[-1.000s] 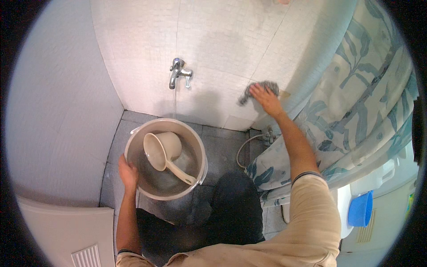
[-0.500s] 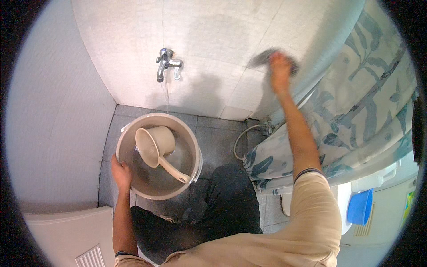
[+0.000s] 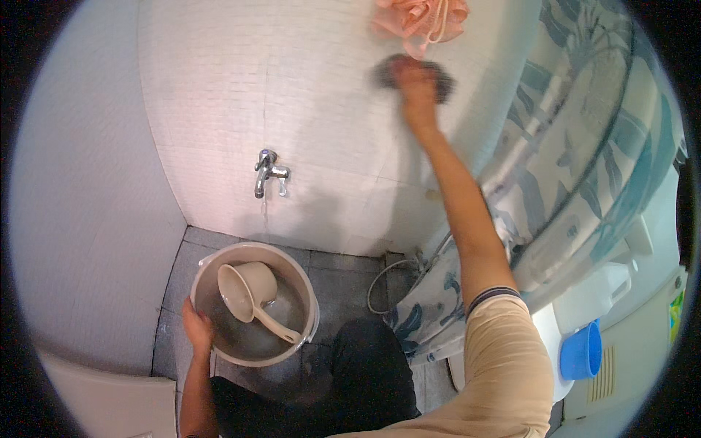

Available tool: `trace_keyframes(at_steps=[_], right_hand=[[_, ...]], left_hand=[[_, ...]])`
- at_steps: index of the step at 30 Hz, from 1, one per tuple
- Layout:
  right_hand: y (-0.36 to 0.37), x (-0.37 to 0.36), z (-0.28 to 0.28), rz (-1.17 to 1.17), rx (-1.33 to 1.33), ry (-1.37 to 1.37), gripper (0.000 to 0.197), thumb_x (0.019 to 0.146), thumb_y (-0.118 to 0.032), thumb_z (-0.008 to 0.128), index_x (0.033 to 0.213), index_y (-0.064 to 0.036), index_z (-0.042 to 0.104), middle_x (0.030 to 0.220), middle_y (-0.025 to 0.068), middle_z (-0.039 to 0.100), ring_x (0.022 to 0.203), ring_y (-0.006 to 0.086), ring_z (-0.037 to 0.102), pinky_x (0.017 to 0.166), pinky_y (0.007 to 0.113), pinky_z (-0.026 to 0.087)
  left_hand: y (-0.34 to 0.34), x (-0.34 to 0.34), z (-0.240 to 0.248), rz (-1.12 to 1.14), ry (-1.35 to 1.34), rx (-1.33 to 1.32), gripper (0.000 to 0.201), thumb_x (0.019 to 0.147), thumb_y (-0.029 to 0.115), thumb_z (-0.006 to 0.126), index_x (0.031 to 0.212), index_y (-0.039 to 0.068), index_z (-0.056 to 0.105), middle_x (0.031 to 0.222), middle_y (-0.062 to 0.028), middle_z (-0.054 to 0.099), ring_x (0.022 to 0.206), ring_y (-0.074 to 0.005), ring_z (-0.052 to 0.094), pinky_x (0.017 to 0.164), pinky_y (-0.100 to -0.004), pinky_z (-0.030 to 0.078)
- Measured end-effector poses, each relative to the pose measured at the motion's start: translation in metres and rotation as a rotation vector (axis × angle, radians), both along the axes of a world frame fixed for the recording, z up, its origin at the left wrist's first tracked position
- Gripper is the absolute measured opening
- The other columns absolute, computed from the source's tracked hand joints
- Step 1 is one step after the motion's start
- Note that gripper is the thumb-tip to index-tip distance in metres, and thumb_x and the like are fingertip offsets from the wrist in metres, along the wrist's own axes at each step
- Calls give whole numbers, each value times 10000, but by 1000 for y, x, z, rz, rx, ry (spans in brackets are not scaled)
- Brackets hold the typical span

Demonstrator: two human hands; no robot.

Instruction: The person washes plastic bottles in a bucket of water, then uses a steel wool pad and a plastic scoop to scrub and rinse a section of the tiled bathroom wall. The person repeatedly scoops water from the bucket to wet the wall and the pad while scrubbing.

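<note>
My left hand (image 3: 196, 328) grips the left rim of a beige bucket (image 3: 312, 292) on the floor. Inside the bucket, a cream-coloured dipper (image 3: 255, 281) floats in water with its handle toward the lower right. A thin stream of water runs down from the chrome tap (image 3: 269, 173) on the wall above. High on the white wall, my right hand (image 3: 418, 91) is closed on a dark, oval, brush-like thing (image 3: 440, 82), smeared by motion. Just above that hand hangs a peach-pink mesh bath puff (image 3: 423, 18) with a pale cord.
A white shower curtain (image 3: 540, 168) with blue-grey leaves hangs at the right. A thin hose (image 3: 374, 292) curves near the wall's base. Farther right stand a blue tub (image 3: 582, 352) and a whitish plastic jug (image 3: 595, 296). A white panel (image 3: 109, 383) is at the lower left.
The view has tilted up, so the tap and bucket sit lower and the bath puff has come in. My right hand has moved up the wall with the dark thing. My left hand stays on the bucket.
</note>
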State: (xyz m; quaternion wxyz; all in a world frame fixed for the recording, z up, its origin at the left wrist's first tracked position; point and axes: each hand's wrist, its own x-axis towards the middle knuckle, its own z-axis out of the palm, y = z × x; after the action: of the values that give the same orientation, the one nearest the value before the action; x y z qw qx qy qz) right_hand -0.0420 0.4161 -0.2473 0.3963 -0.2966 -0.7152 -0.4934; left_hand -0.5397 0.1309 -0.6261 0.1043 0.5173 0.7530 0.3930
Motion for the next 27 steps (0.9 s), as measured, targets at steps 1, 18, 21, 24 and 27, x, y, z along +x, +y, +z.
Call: trace_keyframes(at_steps=[1, 18, 21, 24, 27], right_hand=[[1, -12, -19, -163, -162, -149, 480, 886, -30, 402, 1338, -153, 505, 1405, 78, 477, 1340, 272, 394, 1141, 500, 228], [-4, 48, 15, -229, -160, -138, 640, 756, 113, 472, 1370, -67, 472, 1455, 143, 418, 1383, 316, 337, 1162, 472, 210], [-33, 107, 15, -156, -68, 12, 676, 754, 149, 452, 1394, -68, 456, 1458, 133, 420, 1389, 310, 330, 1162, 436, 224], [-33, 128, 47, -315, 178, 346, 468, 847, 11, 499, 1314, -17, 510, 1318, 189, 540, 1262, 354, 460, 1079, 449, 318], [8, 61, 63, -171, 118, 340, 482, 826, 24, 482, 1307, -1, 512, 1320, 190, 520, 1243, 365, 453, 1078, 438, 324]], left_hand=[[0, 0, 0, 7, 0, -14, 465, 792, -44, 510, 1257, -56, 487, 1190, -273, 550, 1108, -422, 540, 979, -439, 407], [1, 8, 14, 9, -76, -24, 463, 763, -72, 489, 1224, -43, 513, 1125, -251, 573, 1073, -419, 551, 950, -450, 418], [3, 6, 10, 29, -24, -20, 469, 761, -76, 491, 1228, -36, 514, 1138, -251, 570, 1078, -419, 550, 953, -452, 418], [3, 3, 4, 11, -54, -3, 477, 757, -76, 493, 1231, -27, 515, 1148, -256, 570, 1086, -419, 546, 953, -453, 417], [2, 2, 4, 6, -75, -39, 478, 758, -67, 490, 1233, -17, 517, 1142, -258, 577, 1082, -418, 553, 943, -455, 424]])
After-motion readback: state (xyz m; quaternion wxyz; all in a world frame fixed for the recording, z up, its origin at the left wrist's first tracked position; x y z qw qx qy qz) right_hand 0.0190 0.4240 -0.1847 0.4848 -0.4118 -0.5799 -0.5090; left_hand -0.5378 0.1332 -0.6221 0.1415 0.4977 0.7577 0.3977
